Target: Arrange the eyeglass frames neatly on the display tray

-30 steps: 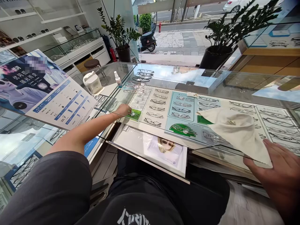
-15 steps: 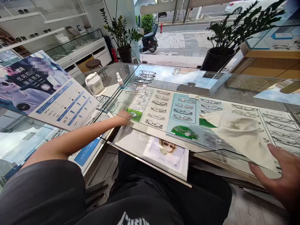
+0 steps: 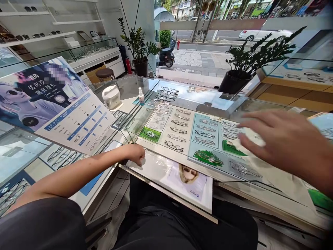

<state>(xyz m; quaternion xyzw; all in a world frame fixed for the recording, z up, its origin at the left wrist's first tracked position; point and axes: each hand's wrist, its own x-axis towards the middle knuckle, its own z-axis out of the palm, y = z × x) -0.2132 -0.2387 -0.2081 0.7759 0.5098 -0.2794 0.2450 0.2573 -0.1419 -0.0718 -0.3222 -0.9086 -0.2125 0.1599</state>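
Observation:
My left hand (image 3: 134, 153) is closed, knuckles up, at the front edge of the glass counter (image 3: 179, 154), above the left end of the pulled-out drawer (image 3: 153, 161). Its fingertips are hidden. Over the right part of the counter hovers my right hand (image 3: 283, 142), blurred, with fingers apart and no object visible in it. Below the glass lie rows of eyeglasses (image 3: 175, 138) on white and pale blue display boards. The hand covers part of those rows; whether the pale cloth lies behind it, I cannot tell. A printed portrait sheet (image 3: 191, 180) lies in the drawer.
On the left a large poster board (image 3: 62, 104) leans over the counter. A white box-shaped device (image 3: 111, 97) and a small spray bottle (image 3: 141, 96) stand behind it. Folded eyeglasses (image 3: 168, 93) rest at the far side. Potted plants (image 3: 140, 66) stand by the window.
My right hand has risen from the counter's right front edge and swung inward over the glass. The pale cloth no longer shows clearly. My left hand has drawn back toward the drawer, and the view has shifted.

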